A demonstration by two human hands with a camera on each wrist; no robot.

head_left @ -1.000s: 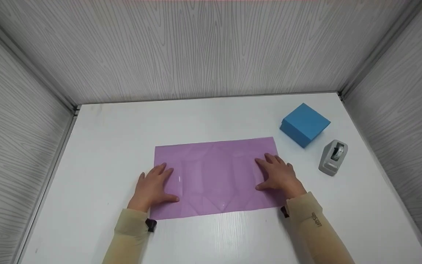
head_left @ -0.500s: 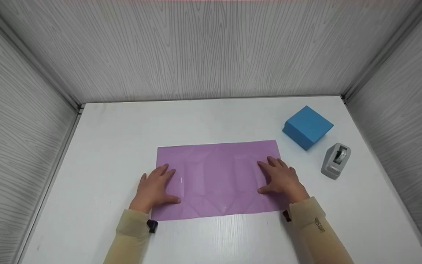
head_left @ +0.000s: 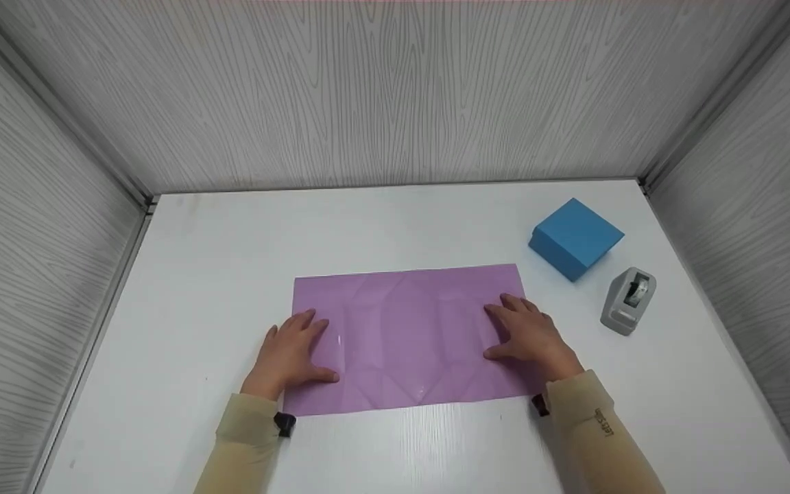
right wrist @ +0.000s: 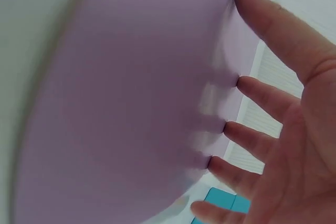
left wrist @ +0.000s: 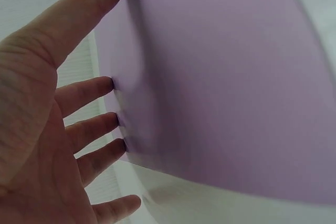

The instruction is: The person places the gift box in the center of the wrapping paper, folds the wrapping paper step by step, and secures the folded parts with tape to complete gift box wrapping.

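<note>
A creased sheet of purple paper (head_left: 409, 336) lies spread flat on the white table. Near its left end, my left hand (head_left: 289, 357) rests with fingers spread; in the left wrist view the thumb and several fingertips (left wrist: 119, 121) touch the sheet, while the little finger lies past its edge. My right hand (head_left: 529, 339) presses the right end in the same way, fingers apart. From the right wrist view, the right thumb and fingertips (right wrist: 226, 127) meet the paper, with the little finger just off it. Neither hand holds anything.
A blue box (head_left: 577, 237) sits at the back right of the table (head_left: 230, 254). In front of it stands a grey tape dispenser (head_left: 628, 300). Grey wood-grain panels (head_left: 395, 89) rise behind the table and on both sides.
The head view has shifted slightly, so everything appears a little lower and to the right. Both hands stay in place on the purple paper, with hardly any movement.
</note>
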